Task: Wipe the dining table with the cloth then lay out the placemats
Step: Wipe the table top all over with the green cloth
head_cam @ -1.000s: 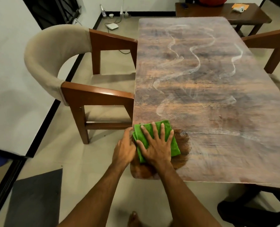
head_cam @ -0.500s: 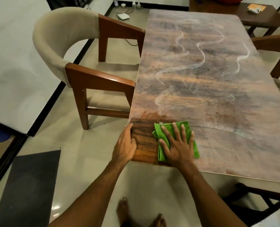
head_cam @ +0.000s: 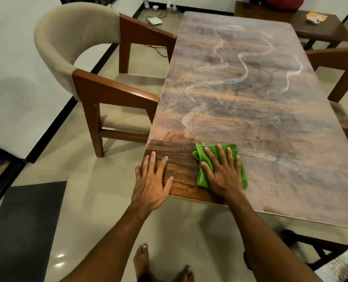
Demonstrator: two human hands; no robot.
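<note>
Right hand pressing flat, fingers spread, on cloth lying near table's near-left corner. Left hand resting flat, grasping nothing, on corner edge. Placemats possibly out of view.

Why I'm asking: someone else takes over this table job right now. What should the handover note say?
Left hand: flat on the table at its near left corner, fingers straight, holding nothing.
Right hand: flat on the green cloth, pressing it onto the table beside the left hand.
Done: only the near left corner looks dark and wiped.
Left: the other parts of the top look dusty, with white streaks. Wipe them, then lay the placemats; none are in view.
</note>
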